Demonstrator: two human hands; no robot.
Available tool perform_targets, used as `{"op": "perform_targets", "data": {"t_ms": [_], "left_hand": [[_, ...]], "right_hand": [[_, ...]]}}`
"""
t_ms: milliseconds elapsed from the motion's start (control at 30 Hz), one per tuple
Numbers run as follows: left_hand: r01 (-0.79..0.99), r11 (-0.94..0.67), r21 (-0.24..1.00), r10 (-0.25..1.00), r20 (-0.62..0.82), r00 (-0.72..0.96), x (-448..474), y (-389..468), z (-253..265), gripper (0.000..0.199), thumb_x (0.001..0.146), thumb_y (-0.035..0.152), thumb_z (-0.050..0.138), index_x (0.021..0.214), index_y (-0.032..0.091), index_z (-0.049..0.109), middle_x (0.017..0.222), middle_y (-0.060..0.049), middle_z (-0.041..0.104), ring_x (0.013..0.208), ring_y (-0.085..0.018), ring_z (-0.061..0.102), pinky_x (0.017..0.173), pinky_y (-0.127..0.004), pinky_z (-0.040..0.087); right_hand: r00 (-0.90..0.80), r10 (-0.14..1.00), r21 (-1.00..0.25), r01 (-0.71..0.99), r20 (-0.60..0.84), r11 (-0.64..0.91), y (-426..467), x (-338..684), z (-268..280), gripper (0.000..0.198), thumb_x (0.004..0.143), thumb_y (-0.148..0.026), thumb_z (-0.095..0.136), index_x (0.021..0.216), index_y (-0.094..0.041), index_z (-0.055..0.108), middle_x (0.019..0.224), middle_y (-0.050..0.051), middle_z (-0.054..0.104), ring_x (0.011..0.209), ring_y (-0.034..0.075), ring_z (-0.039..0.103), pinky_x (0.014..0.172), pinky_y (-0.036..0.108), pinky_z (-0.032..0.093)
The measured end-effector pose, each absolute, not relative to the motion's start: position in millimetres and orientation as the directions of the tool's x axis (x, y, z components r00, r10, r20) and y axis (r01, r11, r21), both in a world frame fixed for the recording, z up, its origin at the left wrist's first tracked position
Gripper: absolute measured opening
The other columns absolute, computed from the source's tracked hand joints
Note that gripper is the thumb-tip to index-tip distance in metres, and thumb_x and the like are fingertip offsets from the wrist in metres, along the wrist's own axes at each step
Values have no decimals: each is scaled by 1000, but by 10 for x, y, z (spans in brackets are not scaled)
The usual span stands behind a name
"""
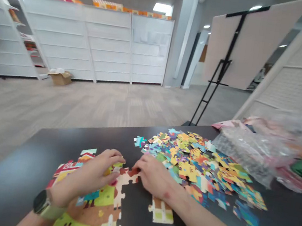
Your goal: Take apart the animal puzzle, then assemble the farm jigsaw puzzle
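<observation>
A partly joined jigsaw puzzle (pixel 94 213) with a farm picture lies on the dark table (pixel 19 169). Across its upper part rests my left hand (pixel 94 174), a watch on the wrist, thumb and fingers apart. My right hand (pixel 152 175) has its fingers closed at the edge of a brown-and-white puzzle piece (pixel 127 177), which touches the puzzle's upper right side; the fingertips partly hide it. Below my right wrist, a separate puzzle section (pixel 162 211) with a white fence lies apart from the main part.
A heap of loose puzzle pieces (pixel 189 157) spreads to the right, with one blue piece (pixel 139 141) at its left edge. Clear plastic packaging (pixel 252 149) stands at the far right. Beyond the table are an easel (pixel 214 80), white shelves (pixel 109 47) and a cardboard box (pixel 60 78).
</observation>
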State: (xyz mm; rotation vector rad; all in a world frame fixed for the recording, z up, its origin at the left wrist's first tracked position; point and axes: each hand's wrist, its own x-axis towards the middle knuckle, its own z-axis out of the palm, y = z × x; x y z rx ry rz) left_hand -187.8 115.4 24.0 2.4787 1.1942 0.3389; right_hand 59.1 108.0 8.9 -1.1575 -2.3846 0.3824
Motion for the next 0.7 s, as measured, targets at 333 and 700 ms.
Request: {"op": "perform_targets", "data": {"t_ms": [333,700], "left_hand": [[732,-590,341,803,157,575,-1959,1374,-268,44,89,57,60,126,34,67,132,-5,63,118,-30,62,98,-39,54],[759,-549,350,832,141,537,-1882,1455,-335,56,79,67,67,123,31,69,123,-5,68,111,-31,64,96,-40,54]], "right_hand": [[-647,721,-346,636,248,690,996,518,72,23,88,-13,55,96,-19,76,99,5,69,87,17,62,85,27,49],[-348,885,-338,829,310,445,987,661,108,39,94,-35,54,129,-18,61,135,15,58,127,31,50,105,48,42]]}}
